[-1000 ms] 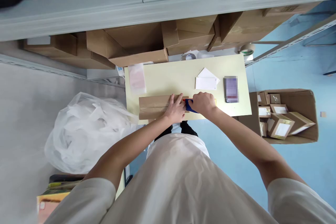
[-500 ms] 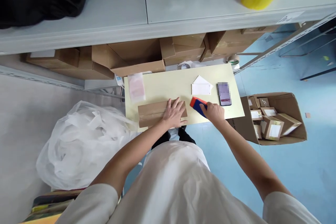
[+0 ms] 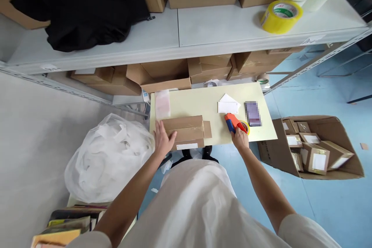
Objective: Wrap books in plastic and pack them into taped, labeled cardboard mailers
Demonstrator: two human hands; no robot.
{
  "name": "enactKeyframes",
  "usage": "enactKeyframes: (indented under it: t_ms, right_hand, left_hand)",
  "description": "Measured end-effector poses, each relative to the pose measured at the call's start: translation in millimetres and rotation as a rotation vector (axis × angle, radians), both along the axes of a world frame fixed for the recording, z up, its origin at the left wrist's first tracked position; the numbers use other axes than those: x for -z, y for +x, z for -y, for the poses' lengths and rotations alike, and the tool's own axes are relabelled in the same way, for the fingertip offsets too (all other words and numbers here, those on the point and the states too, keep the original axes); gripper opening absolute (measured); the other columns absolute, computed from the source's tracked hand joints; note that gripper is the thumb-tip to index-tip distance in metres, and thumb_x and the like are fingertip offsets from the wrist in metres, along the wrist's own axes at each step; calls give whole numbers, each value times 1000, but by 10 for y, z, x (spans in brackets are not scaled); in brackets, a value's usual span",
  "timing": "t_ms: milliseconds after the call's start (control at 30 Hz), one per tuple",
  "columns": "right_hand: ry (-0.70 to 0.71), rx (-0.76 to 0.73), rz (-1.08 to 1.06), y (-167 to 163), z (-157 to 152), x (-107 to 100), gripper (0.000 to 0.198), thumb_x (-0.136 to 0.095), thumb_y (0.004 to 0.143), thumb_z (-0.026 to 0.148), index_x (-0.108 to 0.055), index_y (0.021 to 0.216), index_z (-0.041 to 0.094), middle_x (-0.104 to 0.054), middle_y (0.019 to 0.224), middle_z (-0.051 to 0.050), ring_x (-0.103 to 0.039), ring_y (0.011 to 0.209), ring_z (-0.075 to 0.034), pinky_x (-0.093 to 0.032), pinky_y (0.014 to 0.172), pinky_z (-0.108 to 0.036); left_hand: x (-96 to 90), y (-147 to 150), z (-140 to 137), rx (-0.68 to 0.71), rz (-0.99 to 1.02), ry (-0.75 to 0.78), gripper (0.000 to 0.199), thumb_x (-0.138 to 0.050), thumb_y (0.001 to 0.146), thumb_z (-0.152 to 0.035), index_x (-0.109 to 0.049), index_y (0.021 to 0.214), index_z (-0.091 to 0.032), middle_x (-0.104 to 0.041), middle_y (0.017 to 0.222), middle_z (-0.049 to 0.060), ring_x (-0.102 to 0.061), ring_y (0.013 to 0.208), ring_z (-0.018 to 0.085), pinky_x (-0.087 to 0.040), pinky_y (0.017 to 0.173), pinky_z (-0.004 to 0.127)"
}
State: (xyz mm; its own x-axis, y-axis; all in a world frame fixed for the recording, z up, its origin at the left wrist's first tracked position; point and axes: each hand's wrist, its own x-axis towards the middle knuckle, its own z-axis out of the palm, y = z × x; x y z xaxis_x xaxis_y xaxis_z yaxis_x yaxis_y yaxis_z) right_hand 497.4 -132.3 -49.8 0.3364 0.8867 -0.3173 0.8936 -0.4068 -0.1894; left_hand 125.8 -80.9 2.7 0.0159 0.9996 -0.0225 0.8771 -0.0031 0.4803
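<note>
A small cardboard box (image 3: 183,128) lies on the pale yellow table, an end flap sticking out to its right and a white label on its near side. My left hand (image 3: 163,139) rests against the box's left end, fingers apart and not wrapped round anything. My right hand (image 3: 240,138) is closed on an orange and blue tape dispenser (image 3: 231,121), whose yellow tape roll shows beside the fingers. It is to the right of the box, apart from it. Beyond the dispenser are white paper slips (image 3: 228,105) and a phone (image 3: 253,113).
A pinkish plastic packet (image 3: 162,104) lies at the table's (image 3: 192,100) far left. Shelving (image 3: 203,38) with cartons and a yellow tape roll (image 3: 281,17) rises behind. White foam wrap (image 3: 109,159) stands left; a large carton (image 3: 270,151) of small parcels sits on the floor at right.
My left hand has shifted from the box's right part to its left end. The dispenser has turned in my right hand. The box shows its label and end flap now. The view has tilted up.
</note>
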Motion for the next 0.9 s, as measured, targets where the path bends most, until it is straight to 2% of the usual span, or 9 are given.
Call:
enactKeyframes:
  t_ms: [100,167,300,367,500,633,767,833,900]
  right_hand:
    - [196,55,22,-65,61,-88,62,-47,84,37,-32,137,10,-49,132,-24,-44,123,-38,-36,97,-49]
    - [288,-25,-78,-233,77,-129,79,-52,81,43,-19,144,9,-36,143,-24,-32,133,-38,-31,104,-52]
    - [240,-374,-540,-829,25,-60,101,-62,72,48,-7,148,10,-19,153,-21,-17,142,-34,-26,112,-49]
    - [211,-418,-720,-1101,-30,6,103,-64,71,46,-5,149,14,-19,154,-19,-16,143,-32,-26,112,-48]
    - [229,-302,-922,-1269,-201,-33,80,-53,80,44,-16,147,21,-37,146,-15,-34,135,-29,-43,99,-46]
    - [249,-133,-1023,-1087,-480,-373,62,-51,82,49,-37,134,19,-55,129,-15,-57,110,-24,-52,83,-37]
    - [254,200,-917,-941,-721,-684,56,-52,79,60,-47,118,19,-62,116,-13,-61,100,-22,-49,85,-36]
    - [217,308,-864,-922,-765,-719,54,-51,78,63,-52,110,19,-63,114,-12,-60,101,-22,-48,87,-35]
    - [172,376,-915,-932,-758,-673,51,-52,78,62,-55,107,20,-63,115,-11,-59,104,-23,-48,87,-34]
  left_hand:
    - [185,-317,72,-105,221,-87,86,-47,84,-55,-8,148,-13,-17,153,23,-13,143,33,-19,114,54]
    - [271,-434,99,-110,366,-164,83,-46,84,-58,-12,148,-17,-24,152,19,-18,143,31,-19,115,52]
    - [334,-437,143,-19,658,-282,81,-42,83,-64,-24,145,-16,-43,142,18,-39,134,28,-32,110,47]
    - [329,-378,161,-29,729,-305,79,-45,81,-65,-31,142,-16,-50,136,16,-46,128,27,-37,106,45]
    - [253,-282,92,-60,846,-293,72,-53,77,-63,-42,133,-19,-57,129,14,-53,121,28,-41,102,44]
    - [83,-226,-172,-31,1007,-223,74,-53,74,-68,-44,127,-16,-58,127,15,-54,118,28,-44,97,43]
    - [-37,-158,-430,-2,1028,-215,76,-50,74,-71,-46,123,-14,-58,125,16,-55,114,28,-47,92,42]
    - [-20,-126,-496,34,969,-229,75,-50,75,-70,-48,125,-15,-56,128,14,-53,117,28,-44,96,42]
    - [50,-98,-518,19,887,-265,71,-49,77,-68,-51,127,-18,-56,129,12,-49,122,28,-39,101,41]
